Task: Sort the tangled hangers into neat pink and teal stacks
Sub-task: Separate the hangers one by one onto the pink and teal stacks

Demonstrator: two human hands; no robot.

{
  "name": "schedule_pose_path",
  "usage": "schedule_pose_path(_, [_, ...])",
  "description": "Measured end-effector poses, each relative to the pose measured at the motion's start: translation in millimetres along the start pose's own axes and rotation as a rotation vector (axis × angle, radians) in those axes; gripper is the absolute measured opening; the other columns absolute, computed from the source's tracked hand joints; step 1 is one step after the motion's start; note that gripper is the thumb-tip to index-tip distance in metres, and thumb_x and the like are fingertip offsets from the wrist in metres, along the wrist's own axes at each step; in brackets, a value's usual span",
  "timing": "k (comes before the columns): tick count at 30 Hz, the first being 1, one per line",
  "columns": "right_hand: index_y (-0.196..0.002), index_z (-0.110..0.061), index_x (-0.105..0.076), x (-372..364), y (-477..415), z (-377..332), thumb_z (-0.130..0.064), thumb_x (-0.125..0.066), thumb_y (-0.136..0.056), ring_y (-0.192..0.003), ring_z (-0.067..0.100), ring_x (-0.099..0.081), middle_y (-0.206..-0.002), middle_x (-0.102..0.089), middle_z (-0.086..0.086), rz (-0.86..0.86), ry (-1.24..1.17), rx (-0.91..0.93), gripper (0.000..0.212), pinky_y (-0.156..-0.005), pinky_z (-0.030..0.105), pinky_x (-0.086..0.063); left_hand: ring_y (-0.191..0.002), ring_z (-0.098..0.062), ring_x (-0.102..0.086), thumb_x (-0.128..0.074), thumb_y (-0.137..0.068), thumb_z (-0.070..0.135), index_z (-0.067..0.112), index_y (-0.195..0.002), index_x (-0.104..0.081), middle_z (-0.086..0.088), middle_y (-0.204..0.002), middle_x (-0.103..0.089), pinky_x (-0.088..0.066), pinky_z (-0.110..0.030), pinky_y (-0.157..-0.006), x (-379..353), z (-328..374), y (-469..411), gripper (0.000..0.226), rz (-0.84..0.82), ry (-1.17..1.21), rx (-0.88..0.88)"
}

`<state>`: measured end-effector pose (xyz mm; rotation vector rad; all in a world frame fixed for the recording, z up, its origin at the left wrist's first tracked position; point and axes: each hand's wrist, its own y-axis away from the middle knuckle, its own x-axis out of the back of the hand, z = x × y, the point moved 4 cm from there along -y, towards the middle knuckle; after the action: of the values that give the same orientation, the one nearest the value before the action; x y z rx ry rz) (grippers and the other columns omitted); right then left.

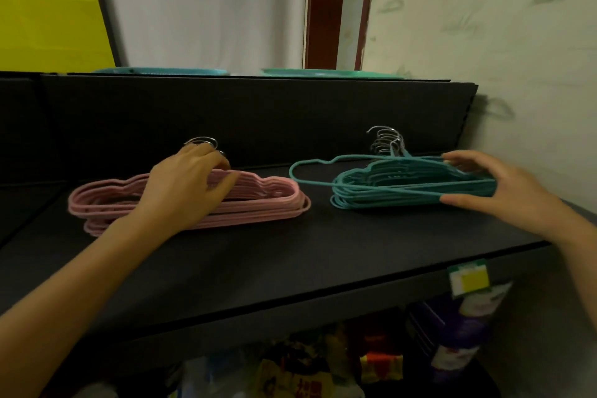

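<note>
Head view: left hand (pixel 190 184) lies palm-down over stack of pink coated wire hangers (pixel 268 200), fingers nearly straight, reaching toward stack's silver hooks (pixel 202 140), gripping nothing. Right hand (pixel 484 187) clamps right end of stack of teal coated wire hangers (pixel 387 194), thumb in front, fingers over the back. One loose teal hanger (pixel 298 171) juts left toward pink pile. Both stacks on matte black shelf (pixel 290 268), well apart. Yellow-green price tag (pixel 468 279) on shelf edge; blurred packaged goods (pixel 381 362) below; flat teal trays (pixel 323 72) on ledge above.
</note>
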<state>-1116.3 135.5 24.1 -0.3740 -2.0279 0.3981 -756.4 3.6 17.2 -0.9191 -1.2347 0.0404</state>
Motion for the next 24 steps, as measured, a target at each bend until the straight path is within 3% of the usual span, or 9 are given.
schedule_pose_path(3, [-0.104,-0.066,-0.046,15,-11,37,-0.09,-0.057,-0.042,-0.104,-0.016,-0.049,-0.111,-0.055,-0.03,-0.043,-0.056,-0.003,0.067,-0.084,0.008,-0.041,-0.098,-0.019,-0.057,-0.051,-0.087,0.039,0.014,-0.106,-0.063,-0.004,-0.108,-0.062,-0.036,-0.026,-0.069,-11,30,-12,0.034,0.014,0.001,0.007])
schedule_pose_path(7, [-0.101,-0.067,-0.049,26,-29,75,-0.082,-0.063,-0.049,-0.103,-0.011,-0.052,-0.107,-0.058,-0.031,-0.059,-0.094,0.032,0.056,-0.086,0.0,-0.037,-0.097,-0.019,-0.057,-0.052,-0.087,0.039,0.014,-0.106,-0.063,-0.004,-0.107,-0.062,-0.042,-0.028,-0.071,-25,64,-27,0.034,0.018,0.019,0.04])
schedule_pose_path(9, [-0.101,-0.063,-0.052,28,-36,89,-0.08,-0.064,-0.05,-0.102,-0.014,-0.051,-0.106,-0.058,-0.034,-0.066,-0.092,0.058,0.055,-0.09,0.004,-0.038,-0.096,-0.019,-0.058,-0.053,-0.086,0.039,0.013,-0.105,-0.063,-0.005,-0.105,-0.063,-0.044,-0.029,-0.073,-31,77,-30,0.033,0.03,0.024,0.059])
schedule_pose_path(12, [-0.105,-0.051,-0.05,26,-43,111,-0.057,-0.069,-0.059,-0.1,-0.016,-0.05,-0.109,-0.055,-0.027,-0.143,-0.111,0.054,0.05,-0.098,0.024,-0.04,-0.095,-0.019,-0.058,-0.055,-0.086,0.037,0.012,-0.104,-0.064,-0.005,-0.105,-0.063,-0.04,-0.026,-0.071,-36,90,-33,0.032,0.046,0.007,0.091])
schedule_pose_path(13, [-0.108,-0.048,-0.05,25,-44,116,-0.059,-0.067,-0.06,-0.102,-0.012,-0.05,-0.112,-0.054,-0.024,-0.161,-0.109,0.048,0.052,-0.099,0.027,-0.04,-0.096,-0.019,-0.058,-0.055,-0.086,0.037,0.012,-0.104,-0.064,-0.004,-0.105,-0.063,-0.038,-0.025,-0.07,-38,93,-33,0.032,0.045,-0.005,0.103])
schedule_pose_path(18, [-0.128,-0.033,-0.048,23,-47,126,-0.075,-0.054,-0.064,-0.115,0.0,-0.038,-0.123,-0.047,-0.014,-0.118,-0.002,0.133,0.076,-0.102,0.027,-0.033,-0.098,-0.02,-0.058,-0.055,-0.086,0.038,0.013,-0.105,-0.063,-0.005,-0.106,-0.063,-0.039,-0.026,-0.071,-43,99,-35,0.033,0.029,-0.053,0.16])
schedule_pose_path(22, [-0.136,-0.027,-0.044,20,-50,125,-0.044,-0.066,-0.073,-0.122,0.008,-0.039,-0.135,-0.047,-0.007,-0.175,0.019,0.108,0.068,-0.105,0.029,-0.031,-0.1,-0.02,-0.056,-0.055,-0.086,0.039,0.013,-0.107,-0.062,-0.005,-0.109,-0.061,-0.038,-0.026,-0.07,-42,97,-28,0.034,0.018,-0.078,0.215])
schedule_pose_path(24, [-0.138,-0.025,-0.041,18,-52,122,-0.04,-0.068,-0.076,-0.128,0.014,-0.038,-0.142,-0.044,-0.003,-0.173,0.117,0.131,0.069,-0.107,0.032,-0.03,-0.1,-0.021,-0.056,-0.056,-0.086,0.037,0.013,-0.108,-0.061,-0.006,-0.109,-0.061,-0.037,-0.027,-0.071,-38,97,-22,0.034,0.035,-0.078,0.241])
